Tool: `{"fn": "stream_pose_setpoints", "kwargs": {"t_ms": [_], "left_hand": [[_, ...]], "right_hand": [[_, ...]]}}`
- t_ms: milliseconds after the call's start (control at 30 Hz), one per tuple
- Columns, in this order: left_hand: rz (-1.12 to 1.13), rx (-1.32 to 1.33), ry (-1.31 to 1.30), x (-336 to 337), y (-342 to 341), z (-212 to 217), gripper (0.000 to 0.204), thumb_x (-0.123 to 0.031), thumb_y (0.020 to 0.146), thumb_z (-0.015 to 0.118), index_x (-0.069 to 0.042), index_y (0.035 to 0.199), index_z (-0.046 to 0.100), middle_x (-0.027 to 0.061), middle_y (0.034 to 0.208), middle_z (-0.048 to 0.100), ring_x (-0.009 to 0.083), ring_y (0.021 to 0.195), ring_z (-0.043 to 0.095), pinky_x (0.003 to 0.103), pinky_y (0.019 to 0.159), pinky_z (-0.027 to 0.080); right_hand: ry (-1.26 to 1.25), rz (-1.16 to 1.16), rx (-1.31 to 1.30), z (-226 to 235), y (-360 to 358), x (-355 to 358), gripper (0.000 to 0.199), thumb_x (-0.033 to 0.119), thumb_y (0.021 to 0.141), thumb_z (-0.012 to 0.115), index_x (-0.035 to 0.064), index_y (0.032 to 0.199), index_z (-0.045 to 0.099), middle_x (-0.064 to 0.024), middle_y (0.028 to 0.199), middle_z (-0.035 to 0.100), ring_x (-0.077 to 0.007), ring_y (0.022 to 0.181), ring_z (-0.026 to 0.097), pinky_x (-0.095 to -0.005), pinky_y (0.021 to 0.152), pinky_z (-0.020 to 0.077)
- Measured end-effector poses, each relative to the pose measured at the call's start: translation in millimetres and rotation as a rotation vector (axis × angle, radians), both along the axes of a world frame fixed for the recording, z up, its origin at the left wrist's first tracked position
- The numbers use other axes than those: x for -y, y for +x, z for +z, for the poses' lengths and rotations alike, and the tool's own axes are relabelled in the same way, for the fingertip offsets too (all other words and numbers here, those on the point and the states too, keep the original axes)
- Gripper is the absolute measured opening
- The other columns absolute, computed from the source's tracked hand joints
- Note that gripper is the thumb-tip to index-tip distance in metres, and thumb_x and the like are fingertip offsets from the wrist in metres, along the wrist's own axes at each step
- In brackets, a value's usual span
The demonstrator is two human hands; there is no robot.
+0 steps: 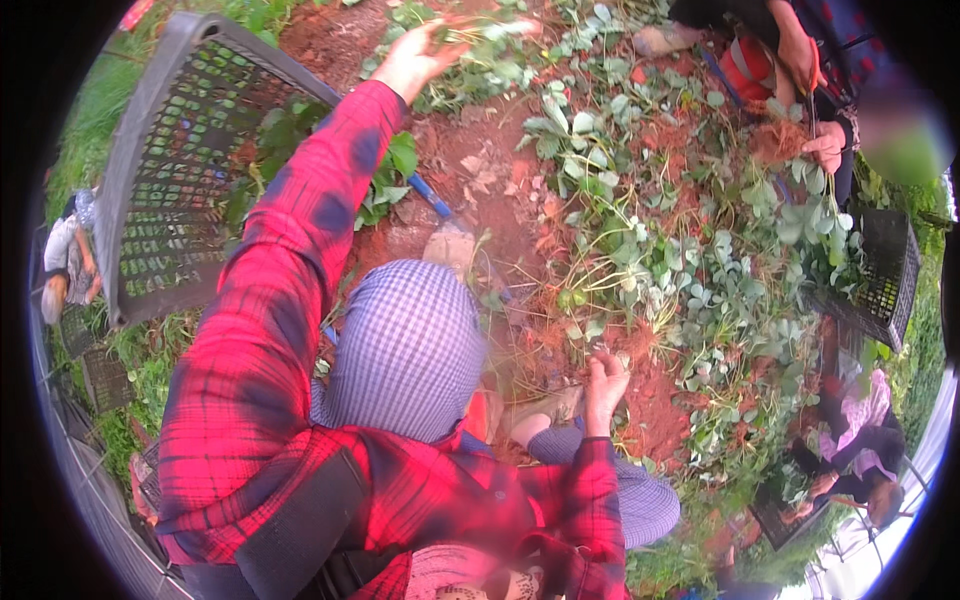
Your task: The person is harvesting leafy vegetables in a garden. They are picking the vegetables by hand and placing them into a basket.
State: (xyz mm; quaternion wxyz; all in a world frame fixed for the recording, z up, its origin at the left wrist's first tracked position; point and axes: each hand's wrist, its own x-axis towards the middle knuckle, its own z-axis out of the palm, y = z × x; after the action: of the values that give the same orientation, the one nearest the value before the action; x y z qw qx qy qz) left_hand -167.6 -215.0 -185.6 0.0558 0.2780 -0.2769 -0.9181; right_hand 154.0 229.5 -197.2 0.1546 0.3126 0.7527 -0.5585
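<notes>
My left hand (420, 62), at the end of an outstretched red plaid sleeve, is at the far side beside the crate. Its fingers are blurred around the stems of a leafy plant (485, 32), which looks like a strawberry plant. Closer in, my right hand (605, 388) is closed, fingertips pinched together near some reddish roots (640, 345). What it pinches, if anything, is too small to make out. Uprooted leafy plants (700, 270) with long stems lie heaped in front of it. My checked-cloth knees (410, 345) are bent between my arms.
A black mesh crate (165, 190) stands tilted at left. A blue-handled tool (430, 195) lies on reddish soil (480, 180). At upper right, a co-worker's hands hold orange-handled scissors (815, 72) and a rooted plant. Another black crate (890, 275) is at right; other people sit farther off.
</notes>
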Motion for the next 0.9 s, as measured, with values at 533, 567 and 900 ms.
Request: {"fn": "stream_pose_setpoints", "kwargs": {"t_ms": [533, 567, 900], "left_hand": [[-0.72, 0.309, -0.395, -48, 67, -28, 0.028, -0.014, 0.085, 0.051, 0.002, 0.107, 0.049, 0.0151, 0.098, 0.058, 0.0233, 0.089, 0.058, 0.035, 0.081, 0.048], [-0.863, 0.245, -0.415, -59, 72, -21, 0.028, -0.016, 0.084, 0.052, 0.001, 0.107, 0.05, 0.0129, 0.095, 0.059, 0.0207, 0.085, 0.06, 0.033, 0.078, 0.049], [-1.105, -0.058, -0.613, -129, 71, 97, 0.026, -0.02, 0.084, 0.053, -0.002, 0.103, 0.054, 0.0076, 0.09, 0.061, 0.015, 0.08, 0.06, 0.027, 0.072, 0.049]], "right_hand": [[0.417, 0.62, -0.055, -88, -42, 50, 0.025, 0.017, 0.075, 0.06, -0.0018, 0.093, 0.06, -0.0113, 0.067, 0.06, -0.0223, 0.06, 0.058, -0.0302, 0.057, 0.046], [0.176, 0.456, 0.051, -76, -44, 47, 0.023, 0.015, 0.076, 0.058, -0.001, 0.092, 0.06, -0.0084, 0.064, 0.059, -0.0182, 0.057, 0.055, -0.0272, 0.053, 0.0439], [-0.554, -0.053, 0.073, 40, -50, -23, 0.021, 0.006, 0.081, 0.053, 0.0019, 0.101, 0.054, 0.0007, 0.069, 0.054, -0.0043, 0.051, 0.044, -0.0162, 0.044, 0.0319]]}}
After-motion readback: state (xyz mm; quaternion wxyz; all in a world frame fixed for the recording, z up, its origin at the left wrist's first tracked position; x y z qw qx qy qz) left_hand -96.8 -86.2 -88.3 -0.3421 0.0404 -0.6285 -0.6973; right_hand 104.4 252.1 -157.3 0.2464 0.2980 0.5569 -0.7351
